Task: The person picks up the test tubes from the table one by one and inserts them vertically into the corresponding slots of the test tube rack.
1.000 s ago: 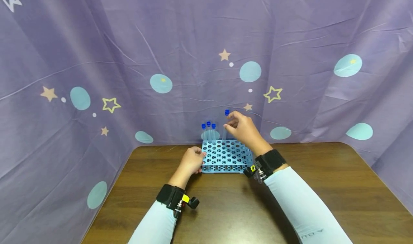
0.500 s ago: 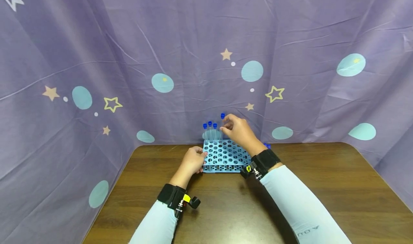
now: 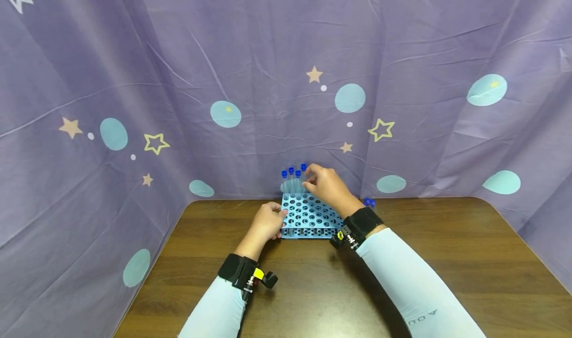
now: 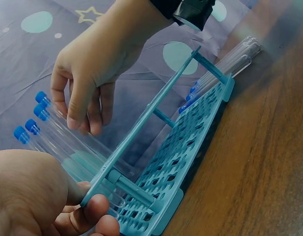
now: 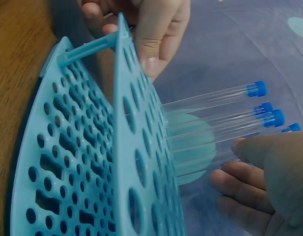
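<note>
Gripping hand, nearest: the left hand (image 3: 265, 223) curls its fingers round the near-left corner of the blue tube rack (image 3: 313, 215); in the left wrist view a fingertip (image 4: 95, 206) hooks under the rack's upper plate and post.
Table: the rack stands on a brown wooden table (image 3: 447, 258), towards its far edge, in the middle.
Rack: a blue plastic grid of round holes in two plates joined by posts (image 5: 87, 49); most holes show no tube.
Right hand: the right hand (image 3: 328, 186) reaches over the rack to its far-left rows, with thumb and fingers pinching the top part of a clear tube with a blue cap (image 3: 304, 168); the lower end of that tube sits in the rack's back row.
Standing tubes: three more capped tubes (image 3: 290, 175) stand upright in the same back row, just left of the held one, the four close together in a line.
Spare tubes: beyond the rack's right end, a few capped tubes (image 3: 368, 202) lie on the table near the far edge, partly hidden by the right wrist.
Backdrop, farthest: a purple cloth (image 3: 178, 80) printed with stars and pale blue discs hangs behind and along both sides of the table.
</note>
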A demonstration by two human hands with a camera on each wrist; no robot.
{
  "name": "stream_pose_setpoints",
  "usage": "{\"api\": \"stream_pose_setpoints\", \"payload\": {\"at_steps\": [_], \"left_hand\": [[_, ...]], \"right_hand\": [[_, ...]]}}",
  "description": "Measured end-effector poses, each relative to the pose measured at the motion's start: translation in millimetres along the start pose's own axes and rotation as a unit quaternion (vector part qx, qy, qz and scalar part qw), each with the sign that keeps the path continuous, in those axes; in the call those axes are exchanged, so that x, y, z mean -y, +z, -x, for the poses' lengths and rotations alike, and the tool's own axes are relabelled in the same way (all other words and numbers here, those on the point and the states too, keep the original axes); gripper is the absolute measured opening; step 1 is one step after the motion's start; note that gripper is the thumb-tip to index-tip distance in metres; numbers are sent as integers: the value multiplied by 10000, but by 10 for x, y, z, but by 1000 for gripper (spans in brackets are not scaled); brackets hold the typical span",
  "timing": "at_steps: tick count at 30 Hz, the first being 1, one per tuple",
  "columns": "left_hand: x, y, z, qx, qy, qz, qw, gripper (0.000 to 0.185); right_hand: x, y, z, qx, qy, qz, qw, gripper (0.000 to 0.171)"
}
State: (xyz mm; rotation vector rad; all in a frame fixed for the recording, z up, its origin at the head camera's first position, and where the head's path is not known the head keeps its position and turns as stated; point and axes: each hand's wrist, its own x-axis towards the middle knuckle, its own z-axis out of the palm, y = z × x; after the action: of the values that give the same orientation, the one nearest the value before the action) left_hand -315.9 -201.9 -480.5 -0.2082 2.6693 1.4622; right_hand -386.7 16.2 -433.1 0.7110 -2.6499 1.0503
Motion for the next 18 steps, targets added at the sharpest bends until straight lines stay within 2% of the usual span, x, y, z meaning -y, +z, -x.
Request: {"api": "stream_pose_setpoints", "payload": {"at_steps": [18], "left_hand": [[0,5,-10,-15,-14,12,10000,33]], "right_hand": [[-25,46,10,143,-18,361,9992,24]]}}
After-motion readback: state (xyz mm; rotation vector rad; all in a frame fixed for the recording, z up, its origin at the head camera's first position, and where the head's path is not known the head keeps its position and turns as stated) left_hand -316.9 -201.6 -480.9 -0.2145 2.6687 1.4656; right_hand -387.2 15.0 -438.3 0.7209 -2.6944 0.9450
